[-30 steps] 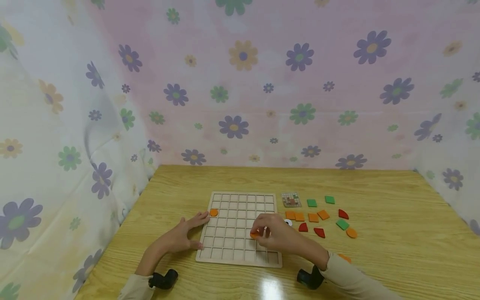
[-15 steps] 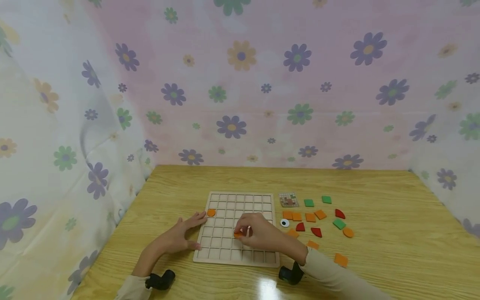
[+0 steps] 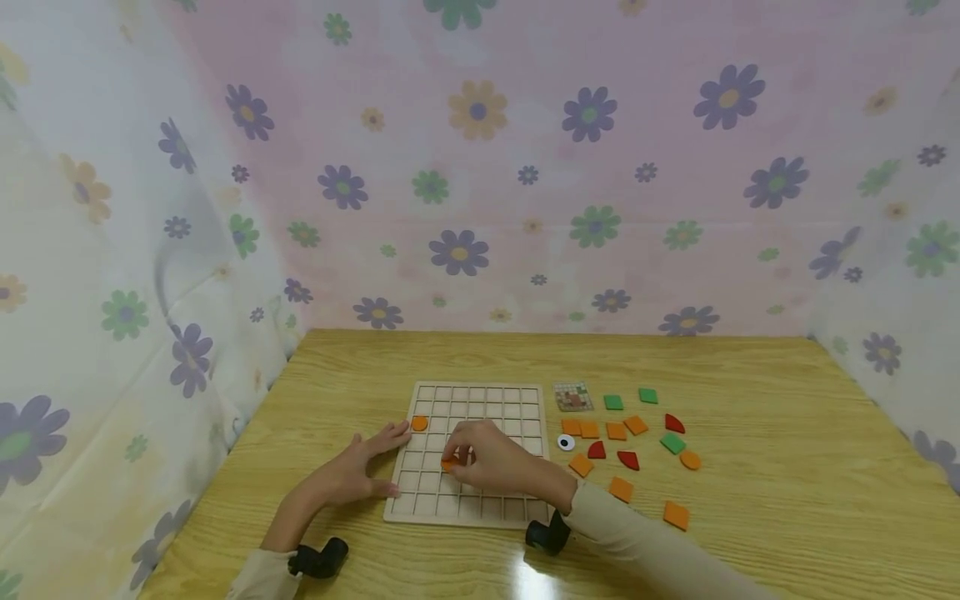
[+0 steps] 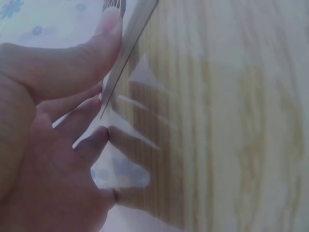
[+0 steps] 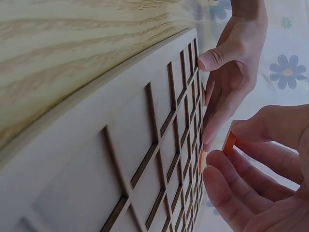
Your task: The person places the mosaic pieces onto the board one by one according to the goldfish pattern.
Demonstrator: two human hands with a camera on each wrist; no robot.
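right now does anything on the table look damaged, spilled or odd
Nothing looks spilled or damaged. The one oddity is the eye-like white disc among plain orange, red and green pieces, which lie at mixed angles beside the grid board.

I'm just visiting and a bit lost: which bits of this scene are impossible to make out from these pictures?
Head view: the part of the board beneath the right hand, which covers it.
Head view: details on the small card; too small.
Right wrist view: the orange piece's full outline; fingers cover it.
Left wrist view: most of the board; the top edge cuts it off.
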